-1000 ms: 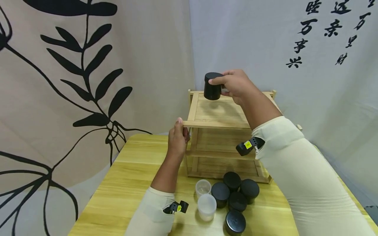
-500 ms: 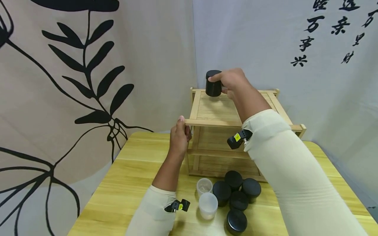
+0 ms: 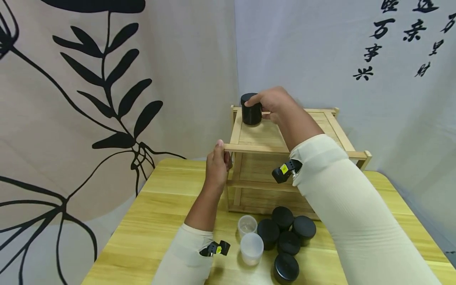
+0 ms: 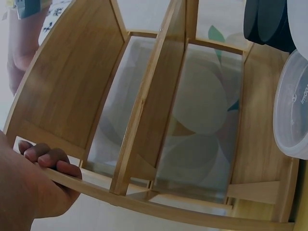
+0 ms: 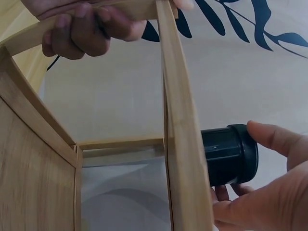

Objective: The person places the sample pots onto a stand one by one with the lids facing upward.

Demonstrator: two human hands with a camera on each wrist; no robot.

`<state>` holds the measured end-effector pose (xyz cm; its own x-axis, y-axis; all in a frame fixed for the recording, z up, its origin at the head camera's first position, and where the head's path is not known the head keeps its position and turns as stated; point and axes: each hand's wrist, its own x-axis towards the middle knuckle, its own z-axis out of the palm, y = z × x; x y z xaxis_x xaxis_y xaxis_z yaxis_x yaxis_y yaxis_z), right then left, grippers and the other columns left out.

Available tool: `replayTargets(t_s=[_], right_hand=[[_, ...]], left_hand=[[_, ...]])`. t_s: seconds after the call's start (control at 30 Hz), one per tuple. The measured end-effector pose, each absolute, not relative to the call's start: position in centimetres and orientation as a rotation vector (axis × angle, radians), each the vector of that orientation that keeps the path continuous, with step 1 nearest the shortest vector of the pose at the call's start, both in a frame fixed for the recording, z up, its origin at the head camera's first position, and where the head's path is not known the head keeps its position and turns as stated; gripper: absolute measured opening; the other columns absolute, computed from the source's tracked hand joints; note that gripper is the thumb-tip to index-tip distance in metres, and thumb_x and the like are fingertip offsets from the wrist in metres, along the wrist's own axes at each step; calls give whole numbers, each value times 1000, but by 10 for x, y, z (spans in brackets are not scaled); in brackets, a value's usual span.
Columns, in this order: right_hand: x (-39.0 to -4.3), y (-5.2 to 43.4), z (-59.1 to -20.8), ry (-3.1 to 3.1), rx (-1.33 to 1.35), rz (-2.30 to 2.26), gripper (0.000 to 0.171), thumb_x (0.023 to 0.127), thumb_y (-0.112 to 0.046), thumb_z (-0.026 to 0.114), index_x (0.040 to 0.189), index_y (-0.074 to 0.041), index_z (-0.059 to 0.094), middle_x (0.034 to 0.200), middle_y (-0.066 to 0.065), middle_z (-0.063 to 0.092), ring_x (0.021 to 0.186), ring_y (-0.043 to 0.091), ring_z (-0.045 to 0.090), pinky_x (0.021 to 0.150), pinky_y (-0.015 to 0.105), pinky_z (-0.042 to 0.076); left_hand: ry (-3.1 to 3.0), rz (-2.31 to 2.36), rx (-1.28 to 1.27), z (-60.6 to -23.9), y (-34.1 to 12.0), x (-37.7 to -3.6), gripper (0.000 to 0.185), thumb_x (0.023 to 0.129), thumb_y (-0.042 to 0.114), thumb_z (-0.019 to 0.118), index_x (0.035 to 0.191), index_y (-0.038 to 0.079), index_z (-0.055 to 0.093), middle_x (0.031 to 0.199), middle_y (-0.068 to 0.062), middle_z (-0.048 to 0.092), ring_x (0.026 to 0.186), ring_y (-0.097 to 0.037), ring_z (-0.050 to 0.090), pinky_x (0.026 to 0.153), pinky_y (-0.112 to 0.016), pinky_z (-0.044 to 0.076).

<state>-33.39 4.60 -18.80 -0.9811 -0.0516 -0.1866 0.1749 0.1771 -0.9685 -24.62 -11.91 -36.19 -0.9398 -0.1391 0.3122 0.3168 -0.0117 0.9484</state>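
Your right hand (image 3: pixel 274 103) grips the black jar (image 3: pixel 251 109) with curled fingers, at the back left corner of the top of the wooden shelf (image 3: pixel 281 138). Your left hand (image 3: pixel 217 166) is closed around the front left corner of the shelf's top rail.

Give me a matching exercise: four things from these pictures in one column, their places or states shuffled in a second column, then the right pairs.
Things:
1. black jar
2. left hand
3. clear cups
4. right hand

Places or states:
A. stand on the table beside the black-lidded jars
B. grips the front left corner of the wooden shelf
C. at the back left corner of the shelf's top tier
D. holds the jar by its side

Pairs: 1-C, 2-B, 3-A, 4-D
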Motion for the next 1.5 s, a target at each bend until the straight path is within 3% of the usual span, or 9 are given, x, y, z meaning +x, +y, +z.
replayTargets(t_s=[0.37, 0.9, 1.1, 1.23, 1.5], right_hand=[[-326, 41, -189, 2303, 83, -1848, 70, 95, -3, 75, 159, 1, 45, 162, 14, 53, 139, 26, 61, 124, 45, 46], [-324, 44, -188, 2316, 93, -1814, 70, 95, -6, 76, 158, 0, 45, 162, 13, 52, 137, 26, 58, 124, 43, 47], [-324, 46, -187, 2320, 108, -1742, 89, 94, -5, 80, 168, -3, 30, 177, 11, 33, 161, 29, 39, 130, 41, 40], [-325, 50, -186, 2342, 109, -1664, 101, 94, -10, 84, 172, -6, 21, 181, 10, 23, 168, 29, 27, 134, 40, 34], [-324, 62, -182, 2410, -1, -1537, 113, 95, -42, 84, 176, -19, 10, 185, 8, 12, 172, 36, 12, 137, 56, 21]], left_hand=[[-1926, -2036, -195, -361, -118, -246, 59, 114, 48, 30, 66, 15, 39, 59, 5, 35, 54, -12, 28, 53, -27, 25], [-1941, -2035, -188, -361, -118, -247, 59, 115, 48, 29, 67, 15, 39, 59, 5, 35, 54, -12, 28, 53, -27, 25], [-1950, -2022, -172, -361, -119, -246, 59, 115, 48, 29, 68, 15, 40, 60, 4, 35, 54, -13, 28, 53, -28, 25], [-1959, -2025, -154, -362, -119, -245, 60, 115, 48, 29, 68, 14, 40, 59, 4, 35, 54, -14, 28, 53, -28, 25], [-1946, -2037, -175, -361, -119, -247, 59, 115, 49, 30, 68, 15, 40, 60, 5, 35, 54, -13, 28, 53, -27, 25]])
